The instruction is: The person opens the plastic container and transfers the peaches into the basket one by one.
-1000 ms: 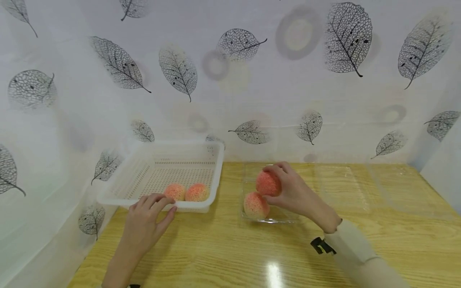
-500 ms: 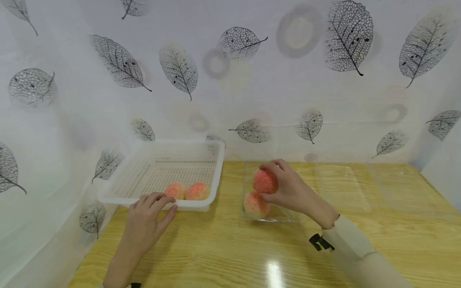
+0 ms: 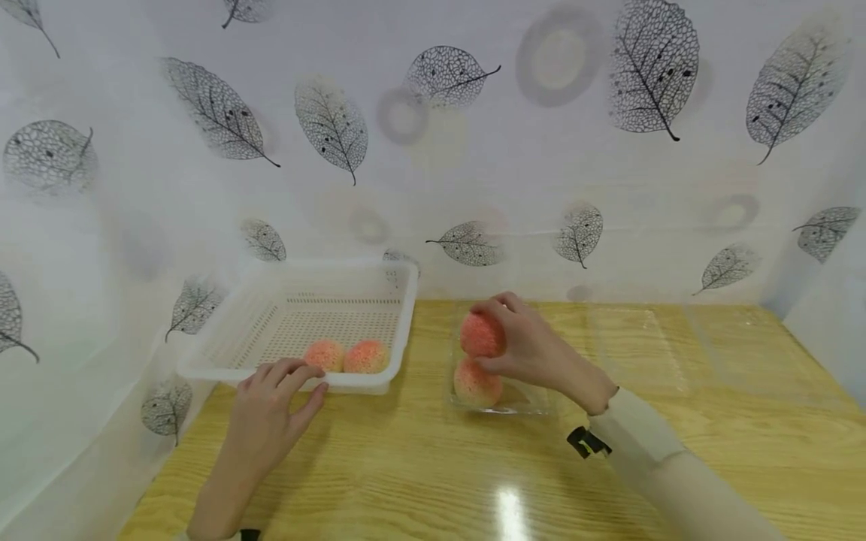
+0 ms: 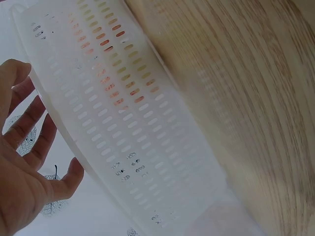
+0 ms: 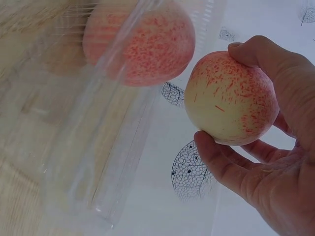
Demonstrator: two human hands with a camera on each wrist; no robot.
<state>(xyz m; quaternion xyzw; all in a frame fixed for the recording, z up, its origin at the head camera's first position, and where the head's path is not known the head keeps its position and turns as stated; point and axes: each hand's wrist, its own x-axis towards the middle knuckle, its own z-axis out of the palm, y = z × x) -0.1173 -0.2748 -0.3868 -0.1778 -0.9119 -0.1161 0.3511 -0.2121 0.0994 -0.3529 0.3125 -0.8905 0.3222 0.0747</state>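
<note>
My right hand [image 3: 531, 342] holds a red-and-cream peach [image 3: 482, 335] between thumb and fingers above a clear plastic box [image 3: 528, 410]. A second peach [image 3: 477, 383] sits in the box's near left part, just below the held one. In the right wrist view the held peach [image 5: 231, 98] is apart from the box wall, with another peach [image 5: 140, 42] behind the clear plastic. Over the near rim of a white slotted basket [image 3: 399, 315], my left hand [image 3: 271, 413] has its fingers curled. Two peaches [image 3: 346, 357] lie in that basket's near right corner.
Clear plastic pieces [image 3: 636, 349], like lids or boxes, lie on the right of the wood-grain table [image 3: 406, 473]. A leaf-printed white curtain [image 3: 433, 165] rises behind the table and at its sides.
My right hand has shifted slightly left with the peach, which is now more directly above the peach in the box. The left hand keeps its place at the basket rim.
</note>
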